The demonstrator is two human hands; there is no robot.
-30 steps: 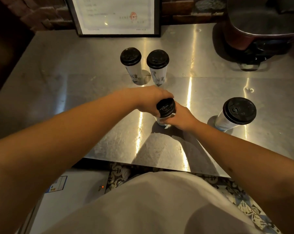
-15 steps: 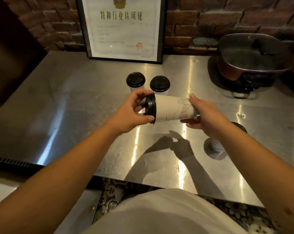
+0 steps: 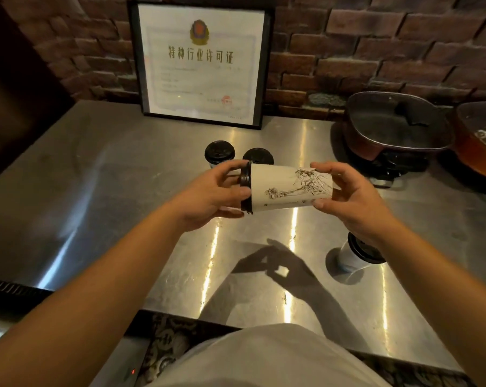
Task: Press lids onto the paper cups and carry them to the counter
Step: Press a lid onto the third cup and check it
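Observation:
I hold a white paper cup (image 3: 289,188) with a dark ink drawing on its side, lying horizontally in the air above the steel counter (image 3: 96,191). Its black lid (image 3: 246,188) points left. My left hand (image 3: 216,194) grips the lid end, fingers around the rim. My right hand (image 3: 348,196) holds the cup's base end between thumb and fingers. Two lidded cups stand behind it: one on the left (image 3: 219,153), one on the right (image 3: 258,156), partly hidden by the held cup. Another lidded cup (image 3: 356,254) stands under my right wrist.
A framed certificate (image 3: 201,65) leans on the brick wall at the back. A dark pan on a burner (image 3: 395,129) and a second copper-coloured pot (image 3: 479,141) sit at the back right. The counter's front edge runs just before my body.
The cup went from upright on the counter to lifted and turned on its side between both hands. Since half a second ago it has stayed horizontal, with my view tilted up slightly.

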